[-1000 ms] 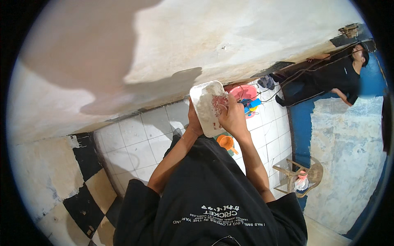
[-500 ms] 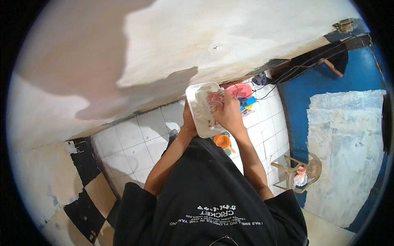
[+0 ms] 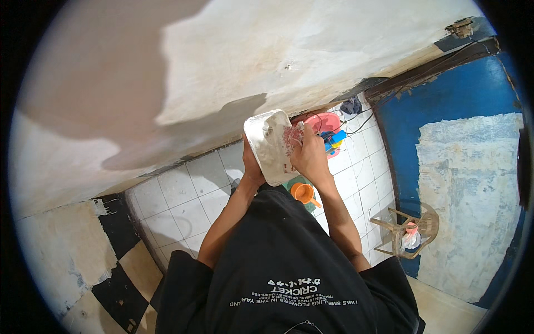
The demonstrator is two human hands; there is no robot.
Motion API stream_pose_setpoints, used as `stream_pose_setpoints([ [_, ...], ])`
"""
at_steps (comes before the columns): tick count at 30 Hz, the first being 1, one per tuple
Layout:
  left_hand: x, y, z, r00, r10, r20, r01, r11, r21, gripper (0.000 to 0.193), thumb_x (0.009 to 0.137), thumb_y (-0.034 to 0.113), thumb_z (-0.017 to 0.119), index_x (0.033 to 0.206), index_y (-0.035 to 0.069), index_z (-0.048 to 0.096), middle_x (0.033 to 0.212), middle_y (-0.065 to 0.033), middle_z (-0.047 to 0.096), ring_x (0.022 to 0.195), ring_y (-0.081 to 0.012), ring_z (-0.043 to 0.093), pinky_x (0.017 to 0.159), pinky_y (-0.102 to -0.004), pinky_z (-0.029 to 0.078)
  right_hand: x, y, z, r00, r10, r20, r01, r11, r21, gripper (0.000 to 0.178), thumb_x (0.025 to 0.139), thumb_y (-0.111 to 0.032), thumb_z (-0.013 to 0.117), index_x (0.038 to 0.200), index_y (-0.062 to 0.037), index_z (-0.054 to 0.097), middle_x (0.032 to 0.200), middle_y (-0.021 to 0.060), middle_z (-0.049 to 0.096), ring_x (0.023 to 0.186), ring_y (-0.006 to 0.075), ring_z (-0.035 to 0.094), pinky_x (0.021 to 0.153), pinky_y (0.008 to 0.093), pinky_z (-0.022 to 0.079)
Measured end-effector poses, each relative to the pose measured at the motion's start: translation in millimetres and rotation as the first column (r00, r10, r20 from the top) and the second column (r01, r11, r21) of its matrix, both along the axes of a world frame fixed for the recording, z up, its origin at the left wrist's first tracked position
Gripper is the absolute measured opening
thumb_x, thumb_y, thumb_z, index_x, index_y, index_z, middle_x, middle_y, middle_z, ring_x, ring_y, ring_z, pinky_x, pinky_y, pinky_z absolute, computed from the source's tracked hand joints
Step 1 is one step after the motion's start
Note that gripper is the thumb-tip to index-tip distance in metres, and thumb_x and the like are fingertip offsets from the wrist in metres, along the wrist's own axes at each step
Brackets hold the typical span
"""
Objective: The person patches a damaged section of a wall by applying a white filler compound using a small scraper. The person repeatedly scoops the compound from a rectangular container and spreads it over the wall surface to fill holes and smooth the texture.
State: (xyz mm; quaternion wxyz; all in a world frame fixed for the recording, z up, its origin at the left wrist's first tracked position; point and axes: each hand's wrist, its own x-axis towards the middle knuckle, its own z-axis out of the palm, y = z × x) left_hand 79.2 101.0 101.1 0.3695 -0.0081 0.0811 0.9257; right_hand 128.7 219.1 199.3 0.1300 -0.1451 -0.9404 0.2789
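A shallow white rectangular container with rounded corners is held up in front of me, tilted, its pale inside showing dark specks. My left hand grips its left side, fingers mostly hidden behind it. My right hand is at its right side, closed on a red-and-white speckled thing. That thing presses against or lies just over the container's right part. Whether it is a brush or a bunched cloth, I cannot tell.
Below are white floor tiles, an orange dipper and a pink basin with blue and yellow things beside it. A plastic chair holding a small bag stands at right. A patchy wall rises close ahead; cables run near a blue wall.
The container has shifted a little left and turned slightly. My right hand stays on the speckled thing. Another person's arm and dark sleeve at the upper right have left the view.
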Motion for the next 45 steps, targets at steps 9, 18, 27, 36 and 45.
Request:
stream_pose_setpoints([
  [9, -0.5, -4.3, -1.9, 0.998, -0.036, 0.047, 0.035, 0.999, 0.019, 0.074, 0.094, 0.064, 0.029, 0.144, 0.01, 0.035, 0.14, -0.0132, 0.047, 0.124, -0.0312, 0.049, 0.105, -0.0468, 0.04, 0.1, -1.9, 14.4, 0.999, 0.015, -0.035, -0.013, 0.999, 0.049, 0.02, 0.073, 0.002, 0.058, 0.088, 0.0059, 0.045, 0.069, 0.0293, 0.06, 0.068, 0.0496, 0.06, 0.059, 0.053, 0.049],
  [18, 1.5, -3.4, 4.3, 0.994, -0.098, -0.04, 0.099, 0.995, 0.033, 0.079, 0.092, 0.069, 0.028, 0.146, 0.01, 0.032, 0.141, -0.0136, 0.045, 0.125, -0.0316, 0.049, 0.105, -0.0474, 0.04, 5.6, 2.8, 9.7, 0.996, 0.087, -0.005, -0.087, 0.996, 0.006, 0.02, 0.073, 0.002, 0.057, 0.088, 0.0066, 0.045, 0.064, 0.0292, 0.057, 0.064, 0.0494, 0.059, 0.057, 0.0529, 0.048],
  [27, 5.3, -1.0, 3.8, 0.994, -0.089, -0.061, 0.091, 0.995, 0.031, 0.078, 0.093, 0.068, 0.026, 0.144, 0.009, 0.034, 0.139, -0.0145, 0.047, 0.124, -0.0309, 0.049, 0.106, -0.0466, 0.039, 7.0, -1.0, 1.8, 0.993, 0.115, -0.024, -0.114, 0.992, 0.057, 0.019, 0.072, 0.002, 0.058, 0.087, 0.0058, 0.046, 0.064, 0.0285, 0.057, 0.063, 0.0489, 0.059, 0.055, 0.0531, 0.047],
  [36, 2.6, -13.4, 0.5, 0.995, -0.097, -0.026, 0.099, 0.99, 0.103, 0.079, 0.092, 0.069, 0.027, 0.144, 0.01, 0.035, 0.138, -0.0148, 0.048, 0.123, -0.0312, 0.05, 0.106, -0.0467, 0.04, -2.5, -1.6, 19.9, 0.999, 0.048, 0.006, -0.048, 0.999, -0.022, 0.016, 0.076, 0.003, 0.058, 0.087, 0.0059, 0.046, 0.066, 0.0287, 0.058, 0.064, 0.0491, 0.059, 0.055, 0.0515, 0.047],
  [45, 7.2, -8.9, 8.6, 0.997, -0.045, -0.06, 0.04, 0.996, -0.075, 0.08, 0.092, 0.069, 0.028, 0.145, 0.009, 0.034, 0.139, -0.0149, 0.047, 0.123, -0.0312, 0.05, 0.106, -0.0467, 0.039, -3.5, -6.2, 20.1, 0.997, 0.056, -0.06, -0.06, 0.996, -0.066, 0.017, 0.073, 0.004, 0.056, 0.087, 0.0061, 0.046, 0.066, 0.0298, 0.058, 0.065, 0.0496, 0.059, 0.056, 0.0536, 0.047],
])
